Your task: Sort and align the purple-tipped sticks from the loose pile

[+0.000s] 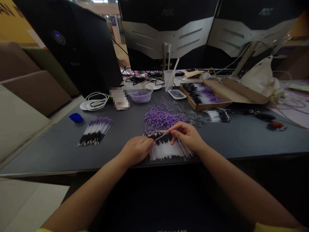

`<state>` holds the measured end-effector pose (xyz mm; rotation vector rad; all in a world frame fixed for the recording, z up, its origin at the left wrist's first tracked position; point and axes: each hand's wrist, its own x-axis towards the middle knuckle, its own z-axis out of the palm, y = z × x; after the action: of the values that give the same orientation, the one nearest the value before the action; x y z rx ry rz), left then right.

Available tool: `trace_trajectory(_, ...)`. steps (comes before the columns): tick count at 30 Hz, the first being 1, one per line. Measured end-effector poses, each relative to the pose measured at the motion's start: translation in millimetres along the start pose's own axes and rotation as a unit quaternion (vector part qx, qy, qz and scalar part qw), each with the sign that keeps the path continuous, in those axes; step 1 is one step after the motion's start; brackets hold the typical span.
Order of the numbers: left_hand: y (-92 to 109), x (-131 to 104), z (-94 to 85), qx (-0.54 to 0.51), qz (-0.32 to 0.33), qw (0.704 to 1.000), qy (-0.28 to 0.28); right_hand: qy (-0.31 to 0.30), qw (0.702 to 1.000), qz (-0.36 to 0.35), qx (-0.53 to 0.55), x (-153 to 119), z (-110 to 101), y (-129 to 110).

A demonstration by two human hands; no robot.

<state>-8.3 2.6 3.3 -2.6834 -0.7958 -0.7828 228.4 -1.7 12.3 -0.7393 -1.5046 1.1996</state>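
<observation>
A thin rod (159, 137) slants between my two hands. My left hand (137, 149) pinches its lower end. Fingertips of my right hand (185, 137) close on its upper end, where a small purple bit shows but is too small to make out. Under both hands lies a row of black and white sticks (166, 150) with light tips, side by side near the table's front edge. Just beyond them spreads a heap of small purple stick-like pieces (163, 116), with grey ones (195, 116) to its right.
Finished-looking purple, white and black sticks (96, 129) lie left, beside a blue cap-like piece (76, 118). Behind stand a clear tub (141, 96), a plastic cup (168, 80) and an open cardboard box (193, 104) of sticks. Monitors (166, 32) and a black computer case (84, 48) bound the back.
</observation>
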Motion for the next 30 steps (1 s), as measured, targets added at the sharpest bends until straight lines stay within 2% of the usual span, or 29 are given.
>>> trace_trajectory(8,-0.5,-1.9,2.3,0.029,0.002,1.000,-0.009,-0.019,1.000,0.010,0.000,-0.1,-1.4,-2.3)
trace_trajectory(18,4.5,-1.7,2.0,0.048,0.036,0.998,0.016,0.021,0.998,0.037,0.038,0.1,2.9,-4.1)
trace_trajectory(30,6.0,-0.1,0.9,0.070,0.047,0.996,0.022,0.009,0.998,0.042,0.048,0.1,2.6,-4.3)
